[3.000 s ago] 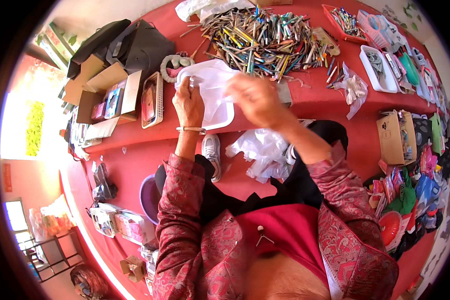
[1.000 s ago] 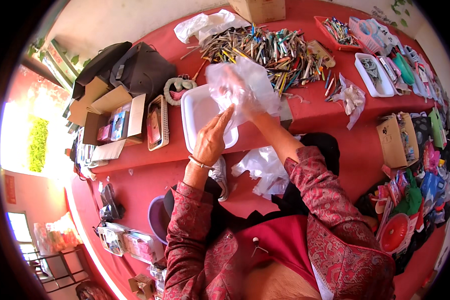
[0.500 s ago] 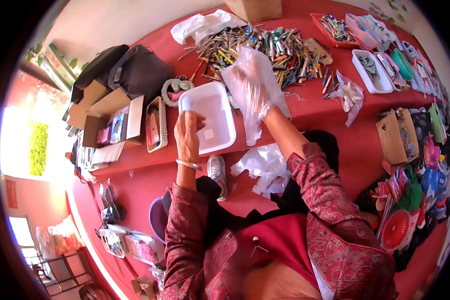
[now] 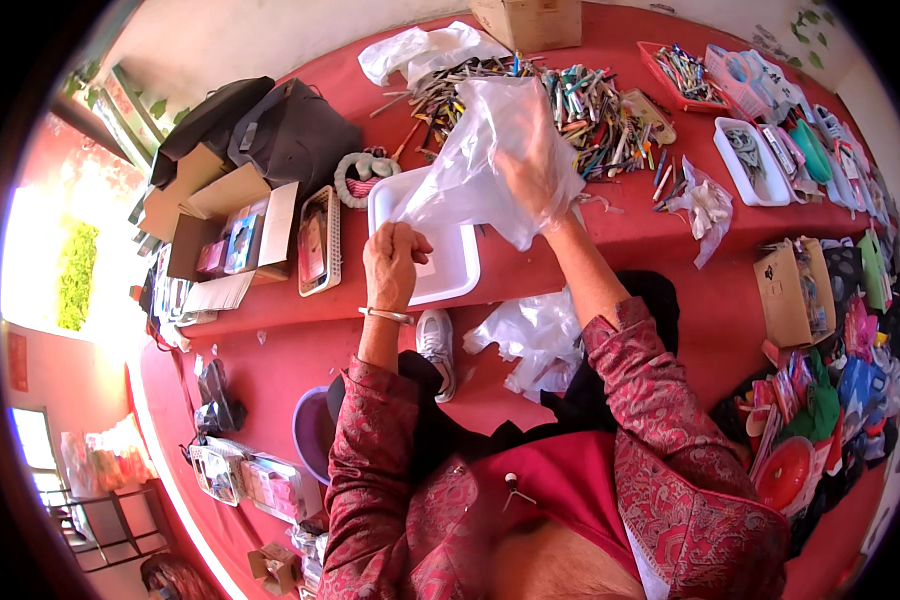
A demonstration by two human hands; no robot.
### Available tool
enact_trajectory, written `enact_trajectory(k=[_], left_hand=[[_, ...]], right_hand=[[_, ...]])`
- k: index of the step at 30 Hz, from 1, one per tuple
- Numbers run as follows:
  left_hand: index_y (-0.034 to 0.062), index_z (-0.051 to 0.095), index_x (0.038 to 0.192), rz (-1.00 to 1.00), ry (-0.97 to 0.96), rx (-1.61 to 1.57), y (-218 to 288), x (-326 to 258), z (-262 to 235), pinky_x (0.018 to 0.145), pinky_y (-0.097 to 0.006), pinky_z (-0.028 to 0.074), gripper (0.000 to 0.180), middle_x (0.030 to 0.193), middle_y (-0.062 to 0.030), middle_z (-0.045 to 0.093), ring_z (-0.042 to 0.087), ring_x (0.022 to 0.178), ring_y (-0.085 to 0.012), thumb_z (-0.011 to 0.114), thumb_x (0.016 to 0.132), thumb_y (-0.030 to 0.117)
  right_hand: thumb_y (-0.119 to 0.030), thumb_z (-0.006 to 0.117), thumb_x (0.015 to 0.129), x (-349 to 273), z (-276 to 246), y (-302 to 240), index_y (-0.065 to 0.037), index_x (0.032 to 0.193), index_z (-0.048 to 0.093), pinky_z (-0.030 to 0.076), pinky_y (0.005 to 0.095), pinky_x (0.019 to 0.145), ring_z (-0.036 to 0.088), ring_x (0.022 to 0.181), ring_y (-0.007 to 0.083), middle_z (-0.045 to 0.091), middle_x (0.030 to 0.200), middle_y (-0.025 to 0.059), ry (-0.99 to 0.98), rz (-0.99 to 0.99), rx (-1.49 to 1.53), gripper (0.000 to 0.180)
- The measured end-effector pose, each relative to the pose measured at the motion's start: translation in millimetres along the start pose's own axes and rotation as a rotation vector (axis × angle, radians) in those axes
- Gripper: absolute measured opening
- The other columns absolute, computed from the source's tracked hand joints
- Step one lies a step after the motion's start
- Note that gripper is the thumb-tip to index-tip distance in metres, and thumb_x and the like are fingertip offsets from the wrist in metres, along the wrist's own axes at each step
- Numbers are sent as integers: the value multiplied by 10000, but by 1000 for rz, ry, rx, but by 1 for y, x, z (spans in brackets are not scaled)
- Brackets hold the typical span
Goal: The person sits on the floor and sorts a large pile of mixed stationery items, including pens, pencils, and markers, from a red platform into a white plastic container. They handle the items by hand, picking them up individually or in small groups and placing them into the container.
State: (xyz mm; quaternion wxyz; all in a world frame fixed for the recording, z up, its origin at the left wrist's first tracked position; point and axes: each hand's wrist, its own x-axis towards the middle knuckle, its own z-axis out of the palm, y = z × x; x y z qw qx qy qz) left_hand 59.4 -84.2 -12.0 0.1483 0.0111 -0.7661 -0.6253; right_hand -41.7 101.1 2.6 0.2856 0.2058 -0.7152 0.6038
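Clear plastic bag (image 4: 490,150): thin, crinkled, translucent, lifted off table, draped over my right hand (image 4: 535,180), which sits inside it; loose end trails down-left onto tray. White rectangular tray (image 4: 450,260): shallow, rounded corners, flat on red table (image 4: 650,230) near front edge, nothing visible inside. My left hand (image 4: 392,262) fisted at tray's left rim, pinching bag's lower corner.

I see bright daylight blowing out the left edge, fisheye bending toward a black rim, centre sharp with soft shadows.
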Motion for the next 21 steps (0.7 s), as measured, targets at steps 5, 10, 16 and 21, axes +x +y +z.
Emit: enact_trajectory(k=[5,10,16,21], left_hand=[[-13,442,597,37,-21,2,7,3,11,436,-226,387,277,546,-75,548,478,446,-98,398,843,106],[-18,453,611,129,-81,144,9,1,14,462,-220,388,274,557,-71,541,474,464,-95,401,849,107],[-19,474,643,104,-209,269,9,-4,16,476,-245,418,259,559,-72,553,507,471,-118,401,853,114],[-22,478,665,91,-283,261,3,-8,19,480,-253,426,241,571,-75,565,534,487,-135,405,851,112]], right_hand=[[-137,612,687,-4,1,-10,1,1234,343,385,336,860,483,1016,273,470,1124,195,123,88,85,625],[-231,596,769,-9,-9,-20,-6,938,556,416,245,603,526,713,124,569,781,62,-57,382,304,285],[-254,556,798,18,-28,-30,-59,1261,363,401,269,736,507,874,124,503,1089,52,80,378,838,539],[-387,580,768,18,-38,-12,-153,1324,251,373,327,829,432,1088,206,391,1250,78,-94,433,771,686]])
